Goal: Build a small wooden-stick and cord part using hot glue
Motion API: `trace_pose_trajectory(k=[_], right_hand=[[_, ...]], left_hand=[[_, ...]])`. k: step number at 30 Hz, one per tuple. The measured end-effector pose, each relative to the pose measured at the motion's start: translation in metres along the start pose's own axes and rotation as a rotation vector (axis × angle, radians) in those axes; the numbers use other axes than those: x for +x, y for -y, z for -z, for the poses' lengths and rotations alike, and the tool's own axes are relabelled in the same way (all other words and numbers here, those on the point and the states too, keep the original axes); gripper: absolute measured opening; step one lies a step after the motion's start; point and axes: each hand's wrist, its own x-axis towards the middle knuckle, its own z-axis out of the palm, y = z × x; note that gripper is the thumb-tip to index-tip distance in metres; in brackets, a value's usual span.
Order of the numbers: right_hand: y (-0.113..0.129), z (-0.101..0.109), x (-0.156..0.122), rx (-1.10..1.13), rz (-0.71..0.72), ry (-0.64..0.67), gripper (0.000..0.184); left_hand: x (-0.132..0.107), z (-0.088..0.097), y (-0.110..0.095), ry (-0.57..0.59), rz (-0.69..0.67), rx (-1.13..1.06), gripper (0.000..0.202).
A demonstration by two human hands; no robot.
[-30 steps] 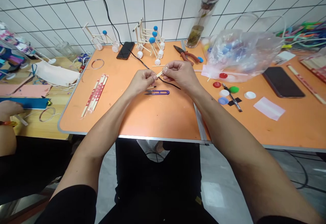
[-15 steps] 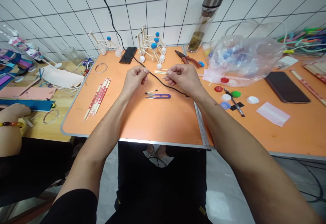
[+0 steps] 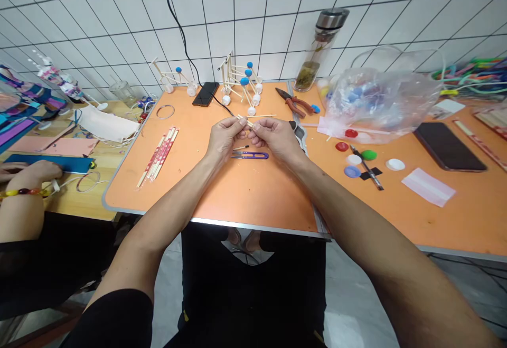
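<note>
At the orange table point(image 3: 245, 195), the left hand point(image 3: 224, 138) and right hand point(image 3: 275, 138) both pinch a small wooden stick point(image 3: 244, 121), just above purple-handled snips point(image 3: 249, 155).

One head-worn camera looks forward and down from above the person's lap point(image 3: 253, 284); it faces the orange table point(image 3: 245, 195) and tiled wall point(image 3: 253, 15) beyond; it sits close, with the left hand point(image 3: 225, 139) and right hand point(image 3: 277, 139) near mid-frame.
</note>
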Motion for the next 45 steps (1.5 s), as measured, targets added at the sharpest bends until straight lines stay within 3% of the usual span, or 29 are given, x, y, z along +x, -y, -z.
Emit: trace_pose_trajectory(k=[5,9,15,22,27,37,45], right_hand=[[-0.005,-0.002,-0.002,0.017,-0.003,0.042,0.059],[-0.009,-0.006,-0.003,0.041,-0.028,0.077,0.065],[-0.007,-0.007,-0.007,0.099,-0.134,0.129,0.062],[0.012,-0.001,-0.009,0.096,-0.282,0.192,0.052],[0.02,0.001,-0.01,-0.021,-0.209,0.209,0.034],[0.002,-0.004,-0.009,-0.199,-0.008,0.094,0.009],[0.004,-0.002,-0.013,-0.597,0.267,0.042,0.012]], left_hand=[[-0.003,-0.003,0.006,-0.065,-0.105,0.079,0.035],[-0.006,-0.002,0.005,-0.015,-0.133,0.032,0.036],[-0.006,-0.002,-0.004,-0.038,-0.012,0.025,0.028],[-0.005,0.002,-0.025,-0.011,0.179,-0.075,0.029],[-0.008,0.001,-0.034,-0.065,0.257,-0.122,0.022],[-0.011,-0.003,-0.041,-0.136,0.315,-0.128,0.027],[-0.012,-0.001,-0.037,-0.118,0.3,-0.139,0.027]])
